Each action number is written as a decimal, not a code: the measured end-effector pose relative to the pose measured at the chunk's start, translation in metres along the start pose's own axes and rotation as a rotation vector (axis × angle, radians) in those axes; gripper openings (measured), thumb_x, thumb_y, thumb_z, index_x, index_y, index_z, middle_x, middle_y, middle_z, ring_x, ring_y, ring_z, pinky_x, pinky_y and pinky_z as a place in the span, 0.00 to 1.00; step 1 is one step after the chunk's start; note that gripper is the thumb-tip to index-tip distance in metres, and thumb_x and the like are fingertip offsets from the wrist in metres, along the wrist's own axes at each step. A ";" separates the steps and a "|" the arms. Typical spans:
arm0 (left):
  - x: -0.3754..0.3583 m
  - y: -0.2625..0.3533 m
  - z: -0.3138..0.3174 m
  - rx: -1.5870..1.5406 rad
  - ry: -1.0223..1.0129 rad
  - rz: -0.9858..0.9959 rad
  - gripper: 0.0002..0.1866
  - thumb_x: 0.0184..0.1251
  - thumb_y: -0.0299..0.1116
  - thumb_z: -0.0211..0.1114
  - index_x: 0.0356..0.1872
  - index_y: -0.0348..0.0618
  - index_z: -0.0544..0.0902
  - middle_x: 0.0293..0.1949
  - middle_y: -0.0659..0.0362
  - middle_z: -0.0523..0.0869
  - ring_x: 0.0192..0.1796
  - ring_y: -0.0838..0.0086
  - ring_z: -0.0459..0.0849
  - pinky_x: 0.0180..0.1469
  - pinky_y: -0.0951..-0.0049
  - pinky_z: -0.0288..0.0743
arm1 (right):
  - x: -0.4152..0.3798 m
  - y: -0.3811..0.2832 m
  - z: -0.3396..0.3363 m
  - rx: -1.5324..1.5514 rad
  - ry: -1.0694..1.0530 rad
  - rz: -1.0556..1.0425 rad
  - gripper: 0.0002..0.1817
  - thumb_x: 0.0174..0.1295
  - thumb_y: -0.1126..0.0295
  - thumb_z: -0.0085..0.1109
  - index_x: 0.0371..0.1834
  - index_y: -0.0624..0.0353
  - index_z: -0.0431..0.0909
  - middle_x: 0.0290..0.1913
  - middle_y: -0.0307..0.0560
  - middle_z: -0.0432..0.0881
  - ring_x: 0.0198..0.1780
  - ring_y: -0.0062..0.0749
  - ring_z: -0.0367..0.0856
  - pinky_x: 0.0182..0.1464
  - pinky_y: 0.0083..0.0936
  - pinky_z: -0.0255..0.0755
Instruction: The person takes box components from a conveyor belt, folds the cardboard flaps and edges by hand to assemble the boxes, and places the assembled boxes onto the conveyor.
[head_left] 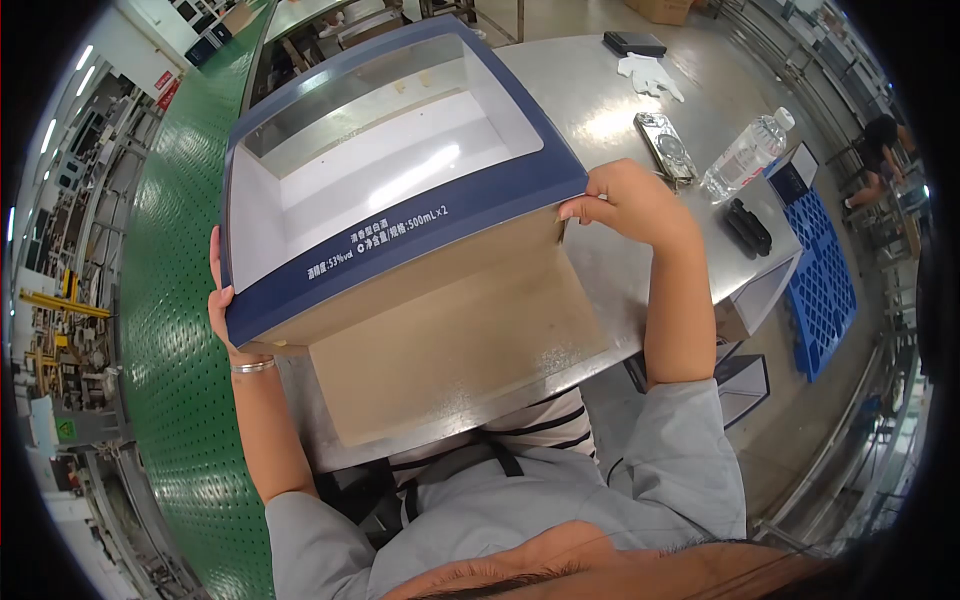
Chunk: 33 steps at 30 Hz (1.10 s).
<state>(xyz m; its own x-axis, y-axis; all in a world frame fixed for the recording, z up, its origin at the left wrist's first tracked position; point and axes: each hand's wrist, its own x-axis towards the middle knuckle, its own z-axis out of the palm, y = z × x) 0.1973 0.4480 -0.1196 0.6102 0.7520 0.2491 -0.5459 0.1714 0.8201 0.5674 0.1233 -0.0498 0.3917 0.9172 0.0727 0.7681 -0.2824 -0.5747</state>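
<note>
box (400, 190): one, navy rim, white inside, brown flap hanging, white print, held tilted over steel table (590, 100) | left hand (222, 305) fingers clasp left corner | right hand (630, 205) grips right corner | one water bottle (745, 155), one white glove (650, 74)

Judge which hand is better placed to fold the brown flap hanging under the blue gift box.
Right, probably. The right hand grips the blue gift box at the corner directly above the brown flap; the left hand holds the far corner, away from the flap's free edge.
</note>
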 end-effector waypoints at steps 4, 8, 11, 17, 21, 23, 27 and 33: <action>-0.003 0.004 0.000 0.005 0.009 -0.005 0.48 0.49 0.38 0.56 0.80 0.56 0.56 0.78 0.54 0.61 0.76 0.55 0.63 0.74 0.44 0.59 | 0.012 0.006 0.017 -0.006 -0.200 0.145 0.19 0.56 0.56 0.73 0.23 0.63 0.84 0.19 0.37 0.83 0.23 0.32 0.75 0.35 0.25 0.72; 0.002 0.002 0.003 0.019 0.011 -0.016 0.48 0.49 0.38 0.56 0.80 0.56 0.56 0.79 0.54 0.60 0.76 0.54 0.63 0.74 0.44 0.59 | 0.017 0.018 0.035 -0.031 -0.326 0.234 0.19 0.54 0.55 0.75 0.23 0.62 0.85 0.18 0.37 0.83 0.23 0.32 0.76 0.36 0.24 0.73; 0.006 -0.005 0.003 0.026 -0.006 -0.008 0.48 0.50 0.38 0.56 0.80 0.56 0.56 0.79 0.54 0.60 0.76 0.54 0.63 0.74 0.45 0.60 | 0.024 0.025 0.037 -0.029 -0.339 0.268 0.18 0.52 0.55 0.76 0.21 0.60 0.86 0.17 0.39 0.82 0.23 0.33 0.77 0.36 0.24 0.73; 0.009 -0.013 0.012 0.053 0.030 -0.029 0.47 0.53 0.40 0.53 0.81 0.54 0.55 0.81 0.54 0.57 0.79 0.55 0.59 0.77 0.46 0.54 | 0.031 0.058 0.034 0.552 0.204 -0.105 0.23 0.48 0.68 0.77 0.51 0.56 0.87 0.63 0.48 0.80 0.52 0.33 0.81 0.53 0.29 0.73; 0.010 -0.013 0.011 0.040 0.005 -0.009 0.47 0.53 0.41 0.53 0.81 0.54 0.55 0.81 0.54 0.56 0.79 0.56 0.58 0.77 0.46 0.55 | 0.034 0.058 0.031 0.538 0.182 -0.467 0.32 0.49 0.74 0.73 0.63 0.52 0.81 0.78 0.46 0.64 0.66 0.38 0.73 0.62 0.33 0.70; 0.007 -0.015 0.018 0.000 0.009 0.017 0.44 0.55 0.40 0.53 0.80 0.54 0.58 0.78 0.54 0.62 0.78 0.57 0.62 0.76 0.52 0.59 | 0.029 0.054 0.030 0.526 0.195 -0.452 0.31 0.50 0.77 0.70 0.63 0.51 0.82 0.77 0.47 0.65 0.68 0.40 0.72 0.64 0.33 0.69; -0.011 -0.029 -0.001 0.003 0.335 0.008 0.29 0.70 0.50 0.50 0.69 0.51 0.74 0.70 0.55 0.76 0.69 0.66 0.73 0.70 0.61 0.65 | 0.029 0.053 0.028 0.525 0.126 -0.404 0.42 0.40 0.71 0.77 0.67 0.51 0.76 0.81 0.50 0.57 0.76 0.45 0.62 0.71 0.38 0.61; -0.037 -0.052 0.010 0.104 0.678 0.137 0.35 0.75 0.65 0.45 0.61 0.44 0.80 0.58 0.55 0.85 0.56 0.67 0.81 0.64 0.67 0.68 | 0.023 0.037 0.040 0.558 0.121 -0.444 0.58 0.26 0.62 0.83 0.71 0.51 0.66 0.84 0.58 0.47 0.80 0.53 0.51 0.76 0.42 0.51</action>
<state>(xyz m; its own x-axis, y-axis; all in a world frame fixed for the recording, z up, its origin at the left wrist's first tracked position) 0.2090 0.4046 -0.1664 0.0285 0.9996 0.0053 -0.5136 0.0100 0.8579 0.5842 0.1448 -0.1019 0.1806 0.8655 0.4673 0.5072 0.3251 -0.7981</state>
